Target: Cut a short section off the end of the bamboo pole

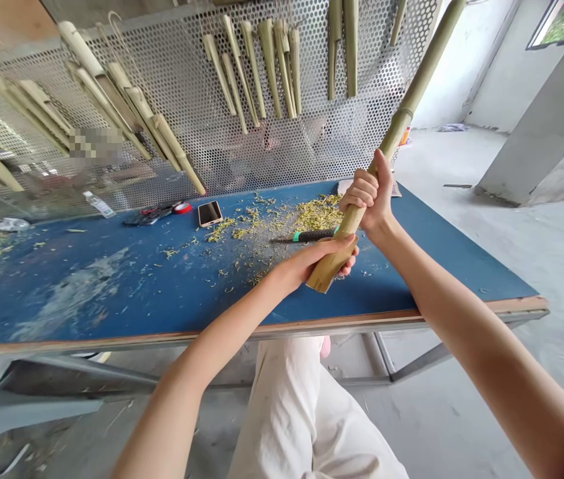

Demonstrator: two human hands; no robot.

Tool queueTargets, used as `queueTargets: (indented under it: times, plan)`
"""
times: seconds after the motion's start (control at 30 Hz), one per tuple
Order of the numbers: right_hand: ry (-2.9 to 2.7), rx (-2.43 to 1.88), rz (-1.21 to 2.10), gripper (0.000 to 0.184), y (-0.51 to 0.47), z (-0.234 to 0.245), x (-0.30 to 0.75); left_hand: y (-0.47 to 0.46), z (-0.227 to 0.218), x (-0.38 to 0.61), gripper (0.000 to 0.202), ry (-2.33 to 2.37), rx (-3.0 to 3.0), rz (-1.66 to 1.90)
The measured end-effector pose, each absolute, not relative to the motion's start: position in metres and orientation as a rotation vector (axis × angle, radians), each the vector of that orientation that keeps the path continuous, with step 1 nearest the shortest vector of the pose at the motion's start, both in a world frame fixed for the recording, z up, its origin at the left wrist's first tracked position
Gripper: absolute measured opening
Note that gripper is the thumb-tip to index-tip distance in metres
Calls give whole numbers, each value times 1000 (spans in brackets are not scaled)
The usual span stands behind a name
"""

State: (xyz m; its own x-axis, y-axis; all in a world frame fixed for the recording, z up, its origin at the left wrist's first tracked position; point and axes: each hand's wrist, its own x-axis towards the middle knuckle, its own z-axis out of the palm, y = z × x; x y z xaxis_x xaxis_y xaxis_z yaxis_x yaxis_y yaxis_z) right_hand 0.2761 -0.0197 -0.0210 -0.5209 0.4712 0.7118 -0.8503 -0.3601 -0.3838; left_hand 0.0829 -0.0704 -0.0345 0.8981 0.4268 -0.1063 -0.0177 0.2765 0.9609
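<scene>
A long bamboo pole (408,106) slants across the front of me, its upper end running out past the top edge of the view. My right hand (369,193) is wrapped round its middle, thumb pointing up along the pole. Lower down, my left hand (329,256) grips the pole close to its wide, cut-away lower end, which hangs above the front part of the blue table (282,303). Behind my hands a knife-like tool (314,235) with a black and green handle lies on the table, partly hidden by the pole.
Yellow-green shavings (314,213) are scattered over the table. A phone (209,213), a roll of red tape (182,207) and a small clear bottle (98,204) lie towards the back. Several bamboo pieces (268,66) hang on a perforated metal panel (177,73) behind the table.
</scene>
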Motion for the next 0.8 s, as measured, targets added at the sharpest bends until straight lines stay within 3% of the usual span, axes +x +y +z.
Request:
queueTargets:
  times: [0.17,0.37,0.53,0.8]
  plan:
    - [-878,710,2051,55,-21,-22,273,-73,-35,90,43,292,1122,213]
    - [-942,580,2045,53,-22,-22,263,-77,-30,88,16,440,1232,242]
    - [-1026,663,1894,47,-25,-18,262,-70,-29,88,16,494,1381,276]
    - [-996,105,1754,53,-25,-17,270,-69,-39,91,15,811,1690,440]
